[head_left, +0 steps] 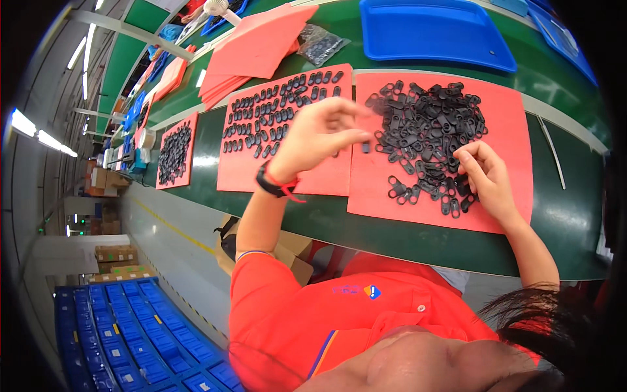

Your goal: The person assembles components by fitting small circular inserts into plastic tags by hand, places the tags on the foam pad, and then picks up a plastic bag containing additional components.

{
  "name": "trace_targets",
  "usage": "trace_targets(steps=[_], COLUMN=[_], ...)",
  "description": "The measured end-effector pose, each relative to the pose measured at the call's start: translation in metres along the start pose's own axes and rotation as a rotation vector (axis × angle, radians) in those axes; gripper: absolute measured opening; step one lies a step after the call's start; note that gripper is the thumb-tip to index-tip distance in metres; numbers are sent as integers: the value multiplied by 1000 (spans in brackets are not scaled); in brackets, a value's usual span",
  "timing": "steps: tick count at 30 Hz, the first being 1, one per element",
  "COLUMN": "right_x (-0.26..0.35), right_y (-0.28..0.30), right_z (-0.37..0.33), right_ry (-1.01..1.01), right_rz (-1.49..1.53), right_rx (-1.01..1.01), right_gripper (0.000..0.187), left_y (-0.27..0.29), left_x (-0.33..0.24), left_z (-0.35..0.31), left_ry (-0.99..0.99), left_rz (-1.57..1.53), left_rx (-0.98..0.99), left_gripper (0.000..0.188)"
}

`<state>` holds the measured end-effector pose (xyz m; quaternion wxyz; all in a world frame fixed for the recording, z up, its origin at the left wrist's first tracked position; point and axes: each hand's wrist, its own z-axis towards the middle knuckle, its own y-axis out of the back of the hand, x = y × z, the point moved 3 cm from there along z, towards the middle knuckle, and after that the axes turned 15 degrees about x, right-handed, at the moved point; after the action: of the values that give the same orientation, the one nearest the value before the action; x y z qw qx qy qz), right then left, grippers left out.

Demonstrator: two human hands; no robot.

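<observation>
My left hand (317,134), with a black watch and red cord at the wrist, hovers over the seam between two red sheets and pinches a small black plastic piece (366,147) at its fingertips. On the left red sheet (245,175) several black pieces lie in neat rows (281,104). The right red sheet (513,130) carries a loose pile of black pieces (424,121). My right hand (486,176) rests on the pile's near right edge, fingers curled among the pieces; whether it holds any is unclear.
The sheets lie on a long green belt (196,157). Beyond them are a stack of red sheets (255,46), a clear bag of black parts (320,42) and blue trays (431,29). Another red sheet with a pile (175,153) lies farther left. Blue crates (130,340) and cardboard boxes (114,255) stand on the floor.
</observation>
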<state>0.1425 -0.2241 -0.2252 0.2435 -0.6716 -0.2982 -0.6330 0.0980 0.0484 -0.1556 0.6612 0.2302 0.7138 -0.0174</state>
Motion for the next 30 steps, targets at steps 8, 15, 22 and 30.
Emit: trace_targets(steps=[8, 15, 22, 30], right_x=[0, 1, -8, 9], right_y=[-1, -3, -4, -6], right_z=[4, 3, 6, 4], right_ry=[54, -8, 59, 196], right_rz=[-68, -49, -54, -173], right_rx=[25, 24, 30, -52], right_gripper=[17, 17, 15, 9], left_y=[43, 37, -65, -99], left_x=[55, 59, -103, -138], left_z=[-55, -50, -37, -30], left_ry=[240, 152, -596, -855], left_rz=[129, 379, -190, -233], left_rx=[-159, -360, 9, 354], left_gripper=[10, 14, 33, 33])
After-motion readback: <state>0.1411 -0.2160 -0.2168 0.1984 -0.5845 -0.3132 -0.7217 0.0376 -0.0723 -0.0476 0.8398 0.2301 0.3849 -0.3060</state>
